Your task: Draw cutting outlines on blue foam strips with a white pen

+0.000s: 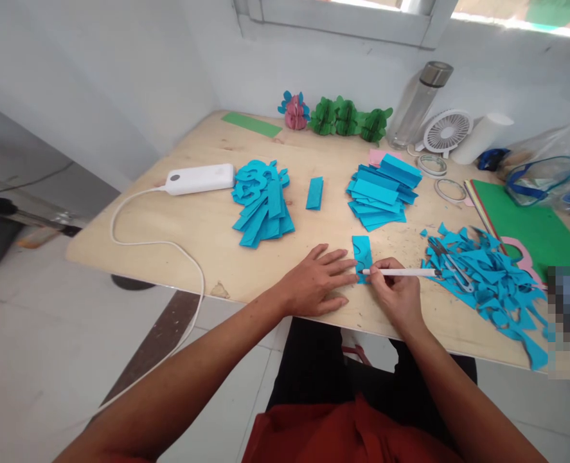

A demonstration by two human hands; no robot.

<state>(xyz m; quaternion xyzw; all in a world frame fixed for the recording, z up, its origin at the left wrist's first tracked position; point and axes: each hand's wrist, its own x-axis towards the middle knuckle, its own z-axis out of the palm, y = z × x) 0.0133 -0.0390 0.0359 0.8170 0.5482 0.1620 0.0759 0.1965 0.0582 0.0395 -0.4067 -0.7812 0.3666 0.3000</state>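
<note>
A folded blue paper strip lies near the table's front edge, with curved dark lines drawn on it. My left hand rests flat with fingers spread, its fingertips at the strip's left edge. Between the fingers of my right hand is a white pen, its tip on the lower part of the strip. Beyond the hands lie a single folded blue piece, a pile of folded blue strips and a fanned stack of blue paper pieces with curvy cut-outs on top.
Blue paper scraps and scissors lie at the right, beside green paper sheets. A white power bank with a cable is at the left. Green paper ornaments, a bottle and a small fan line the wall.
</note>
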